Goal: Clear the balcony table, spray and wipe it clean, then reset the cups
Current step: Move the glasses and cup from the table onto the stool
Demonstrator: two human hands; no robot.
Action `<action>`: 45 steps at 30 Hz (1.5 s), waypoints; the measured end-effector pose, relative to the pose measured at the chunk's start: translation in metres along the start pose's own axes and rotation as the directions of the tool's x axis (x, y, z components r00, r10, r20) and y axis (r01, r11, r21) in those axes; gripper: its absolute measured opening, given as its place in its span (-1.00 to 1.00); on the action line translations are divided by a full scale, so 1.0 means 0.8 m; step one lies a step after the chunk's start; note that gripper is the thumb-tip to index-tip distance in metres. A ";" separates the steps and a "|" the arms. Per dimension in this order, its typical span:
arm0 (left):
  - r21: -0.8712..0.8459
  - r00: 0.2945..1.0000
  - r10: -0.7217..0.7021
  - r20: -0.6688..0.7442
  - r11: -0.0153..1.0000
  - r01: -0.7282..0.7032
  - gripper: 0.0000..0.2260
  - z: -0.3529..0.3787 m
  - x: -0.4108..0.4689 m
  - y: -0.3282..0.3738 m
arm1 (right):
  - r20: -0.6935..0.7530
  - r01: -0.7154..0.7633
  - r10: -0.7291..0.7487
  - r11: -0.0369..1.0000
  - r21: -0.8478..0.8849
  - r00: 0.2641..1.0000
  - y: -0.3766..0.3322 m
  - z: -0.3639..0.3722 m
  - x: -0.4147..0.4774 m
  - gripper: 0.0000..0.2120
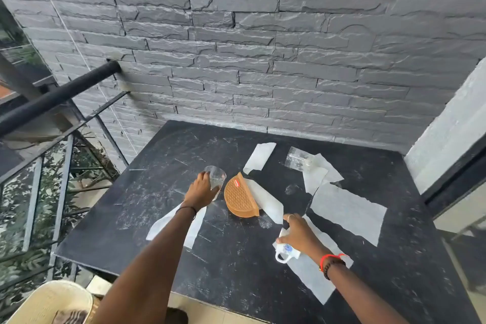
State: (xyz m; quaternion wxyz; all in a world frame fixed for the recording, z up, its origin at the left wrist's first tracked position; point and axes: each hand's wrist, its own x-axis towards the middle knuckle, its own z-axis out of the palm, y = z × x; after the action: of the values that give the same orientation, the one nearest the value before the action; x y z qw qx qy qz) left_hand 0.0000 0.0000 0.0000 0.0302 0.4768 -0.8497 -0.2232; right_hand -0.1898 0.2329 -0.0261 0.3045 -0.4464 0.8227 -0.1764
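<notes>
A black desk (157, 171) stands against a grey stone wall (263, 47). The desk top has many white scuffs and smears on it.

The left hand (201, 191) reaches out over the desk. Its fingers curl round a clear glass (218, 179) and hold it. The glass is near the middle of the desk and leans a little.

Just beside that glass sits a brown napkin holder (240, 197), shaped like half a circle. A white paper napkin (267, 201) sticks out from its right side.

The right hand (298, 233) is closer to the person, on the right. Its fingers are bent over a small white cup (285, 254) with blue marks, and it holds the cup from above. The cup's handle points down and to the left. Under the cup and hand lies a long napkin (315, 281).

A second glass (297, 159) lies on its side near the back of the desk, touching a crumpled napkin (319, 172). More napkins lie flat on the desk: one at the back (259, 156), a big one on the right (348, 212), and one under the left arm (196, 226).

The right wrist wears a red band and dark beads (332, 262). A black rail (57, 96) runs on the left, with green leaves below it. A cream chair (52, 300) stands at the bottom left.
</notes>
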 end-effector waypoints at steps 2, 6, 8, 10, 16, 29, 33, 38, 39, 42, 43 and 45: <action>-0.068 0.998 -0.060 -0.004 0.996 0.059 -0.40 0.001 0.010 -0.004 | 0.045 -0.020 0.023 0.998 -0.067 0.999 0.002 0.004 0.004 -0.29; -0.158 0.983 -0.179 0.037 0.970 0.183 -0.42 0.003 0.034 -0.016 | 0.128 -0.059 0.086 0.978 -0.199 0.988 0.008 0.016 0.012 -0.25; -0.210 0.973 -0.219 0.071 0.950 0.230 -0.43 0.004 0.045 -0.023 | 0.134 -0.066 0.102 0.967 -0.247 0.986 0.008 0.019 0.014 -0.27; -0.247 0.961 -0.254 0.111 0.929 0.274 -0.40 0.008 0.060 -0.033 | 0.136 -0.072 0.114 0.957 -0.280 0.984 0.012 0.024 0.020 -0.27; -0.321 0.948 -0.278 0.154 0.894 0.314 -0.21 0.023 0.095 -0.046 | 0.153 -0.113 0.159 0.955 -0.275 0.975 0.009 0.024 0.028 -0.30; -0.384 0.926 -0.296 0.235 0.846 0.369 0.02 0.055 0.161 -0.067 | 0.111 -0.213 0.202 0.973 0.093 0.973 -0.024 -0.007 0.033 -0.35; -0.397 0.929 -0.283 0.239 0.845 0.359 -0.08 0.081 0.187 -0.092 | 0.137 -0.187 0.167 0.972 0.144 0.976 -0.041 -0.007 0.039 -0.38; -0.459 0.940 -0.285 0.189 0.821 0.341 -0.57 0.026 0.138 -0.045 | 0.157 -0.151 0.118 0.965 0.213 0.980 -0.058 -0.005 0.046 -0.44; -0.475 0.939 -0.297 0.175 0.809 0.345 -0.62 0.023 0.136 -0.042 | 0.160 -0.144 0.109 0.964 0.225 0.981 -0.061 -0.004 0.047 -0.45; -0.526 0.952 -0.292 0.097 0.797 0.298 -0.55 0.018 0.131 -0.041 | 0.155 -0.124 0.087 0.960 0.252 0.984 -0.070 -0.003 0.050 -0.46; -0.542 0.951 -0.296 0.090 0.786 0.296 -0.53 0.017 0.132 -0.043 | 0.149 -0.117 0.080 0.959 0.260 0.986 -0.072 -0.002 0.051 -0.46; -0.569 0.951 -0.305 0.052 0.773 0.280 -0.54 0.013 0.130 -0.050 | 0.139 -0.099 0.063 0.958 0.270 0.988 -0.076 0.002 0.052 -0.45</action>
State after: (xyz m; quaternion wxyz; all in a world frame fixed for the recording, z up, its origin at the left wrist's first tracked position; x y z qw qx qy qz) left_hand -0.0275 -0.0993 -0.0426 0.1546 0.5767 -0.6584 -0.4583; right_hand -0.1681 0.1646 -0.0072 0.4231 -0.3759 0.7864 -0.2476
